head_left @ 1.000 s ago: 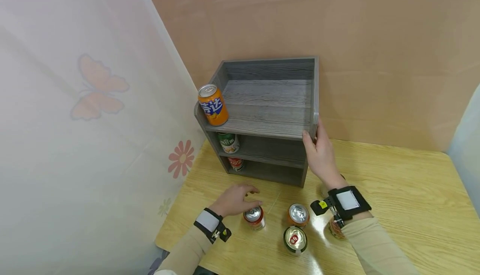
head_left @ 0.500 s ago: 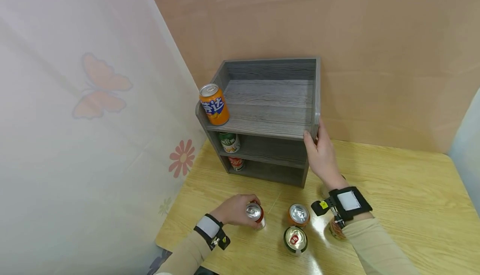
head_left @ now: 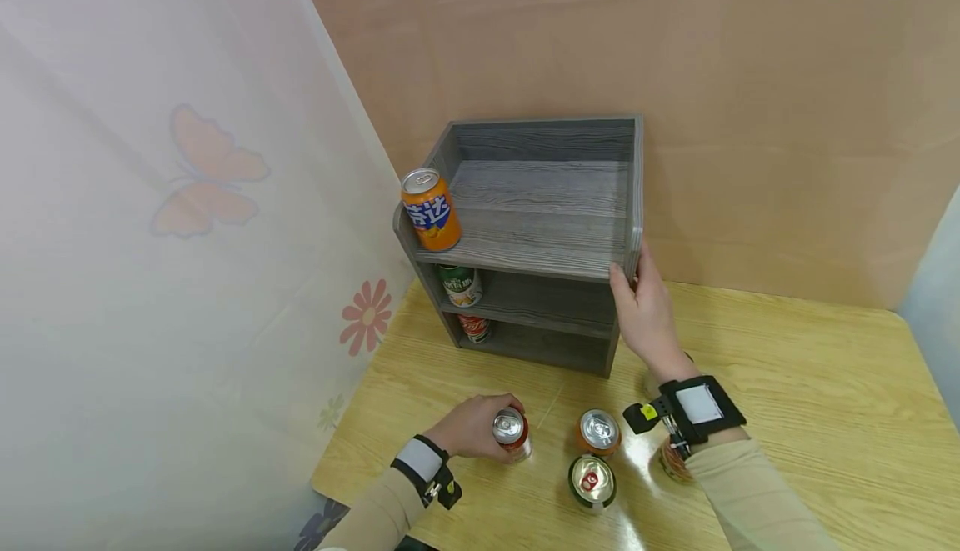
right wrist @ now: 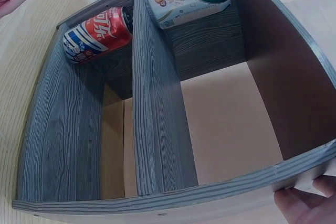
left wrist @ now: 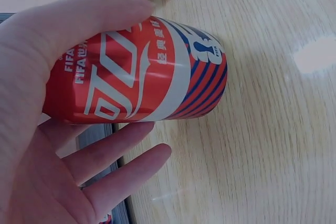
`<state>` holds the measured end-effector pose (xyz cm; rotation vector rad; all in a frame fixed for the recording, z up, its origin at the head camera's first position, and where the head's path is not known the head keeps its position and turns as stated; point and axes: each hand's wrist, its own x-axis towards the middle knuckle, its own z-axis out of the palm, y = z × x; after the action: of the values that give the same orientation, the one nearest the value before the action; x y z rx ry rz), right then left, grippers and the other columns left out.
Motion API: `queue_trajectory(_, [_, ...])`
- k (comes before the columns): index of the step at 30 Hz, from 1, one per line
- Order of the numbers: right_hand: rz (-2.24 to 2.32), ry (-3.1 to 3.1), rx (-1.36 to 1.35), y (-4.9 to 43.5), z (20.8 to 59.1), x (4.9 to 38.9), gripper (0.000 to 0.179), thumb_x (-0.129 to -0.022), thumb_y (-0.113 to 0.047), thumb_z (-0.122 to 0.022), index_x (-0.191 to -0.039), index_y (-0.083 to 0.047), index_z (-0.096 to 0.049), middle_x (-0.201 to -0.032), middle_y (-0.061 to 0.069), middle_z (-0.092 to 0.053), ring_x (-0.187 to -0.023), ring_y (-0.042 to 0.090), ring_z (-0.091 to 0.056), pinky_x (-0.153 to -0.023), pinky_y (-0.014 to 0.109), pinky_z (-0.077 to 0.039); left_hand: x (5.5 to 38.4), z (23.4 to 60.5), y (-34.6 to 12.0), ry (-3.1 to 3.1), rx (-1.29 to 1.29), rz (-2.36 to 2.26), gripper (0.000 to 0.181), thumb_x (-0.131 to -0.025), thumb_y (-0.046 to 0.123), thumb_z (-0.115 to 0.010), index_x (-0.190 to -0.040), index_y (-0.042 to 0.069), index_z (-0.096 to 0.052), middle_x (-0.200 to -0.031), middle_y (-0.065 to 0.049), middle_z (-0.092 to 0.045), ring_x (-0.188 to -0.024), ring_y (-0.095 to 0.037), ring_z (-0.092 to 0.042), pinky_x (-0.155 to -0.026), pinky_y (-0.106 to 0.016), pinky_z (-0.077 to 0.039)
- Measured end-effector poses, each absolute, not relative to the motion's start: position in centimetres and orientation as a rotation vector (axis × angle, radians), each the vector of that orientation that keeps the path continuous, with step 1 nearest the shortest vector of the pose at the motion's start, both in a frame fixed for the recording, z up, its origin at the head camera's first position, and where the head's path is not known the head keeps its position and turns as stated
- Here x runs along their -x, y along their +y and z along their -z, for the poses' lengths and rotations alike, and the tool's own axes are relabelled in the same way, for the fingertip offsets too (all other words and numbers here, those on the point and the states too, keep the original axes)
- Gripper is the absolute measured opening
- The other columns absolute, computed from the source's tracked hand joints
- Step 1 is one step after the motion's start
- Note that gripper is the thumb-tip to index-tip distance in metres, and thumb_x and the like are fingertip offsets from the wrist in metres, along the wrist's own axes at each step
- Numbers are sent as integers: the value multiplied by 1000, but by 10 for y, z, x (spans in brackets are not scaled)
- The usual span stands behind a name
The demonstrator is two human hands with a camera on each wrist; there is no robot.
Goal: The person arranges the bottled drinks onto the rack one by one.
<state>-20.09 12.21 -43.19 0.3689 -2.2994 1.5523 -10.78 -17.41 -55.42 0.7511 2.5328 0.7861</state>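
Note:
A red cola can [left wrist: 152, 77] stands upright on the table. My left hand [head_left: 474, 428] grips it, thumb on one side and fingers on the other. My right hand [head_left: 647, 318] holds the right side panel of a grey wooden shelf unit [head_left: 540, 238], its thumb at the front edge; the other fingers are partly hidden. At the unit's left end, an orange soda can [head_left: 432, 213] stands on the top board. A green-and-white can [right wrist: 189, 1] is in the middle compartment, and another red cola can [right wrist: 100, 35] in the bottom one.
Right of my left hand stand an orange-sided can [head_left: 598, 432] and a green-rimmed can [head_left: 592, 481] with a red tab. My right forearm partly covers another can [head_left: 675, 461]. A patterned curtain [head_left: 225, 301] borders the table's left side.
My left hand has come down from above the red cola can and closed its fingers round it. The right hand keeps its hold on the shelf unit.

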Motion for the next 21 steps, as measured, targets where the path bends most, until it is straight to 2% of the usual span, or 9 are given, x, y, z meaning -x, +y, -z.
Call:
queue_trajectory(12, [-1553,-2279,-367,122,431,200,58,-109,-28,-44,-162,-16,-23,-155,20,-39,-139,39,-40,-104,64,-39,108,560,-175,2558,-741,-762,66,-71,24,-93,-129,19,-62,-110,15,-66,-94,2,-62,-81,-19,-51])
queue_trajectory(21, [-1563,-2267,-377,121,431,200,57,-109,-28,-44,-162,-17,-24,-156,19,-39,-139,38,-40,-104,65,-38,107,563,-177,2544,-733,-803,65,-72,22,-93,-128,18,-62,-110,15,-66,-95,2,-62,-81,-18,-51])
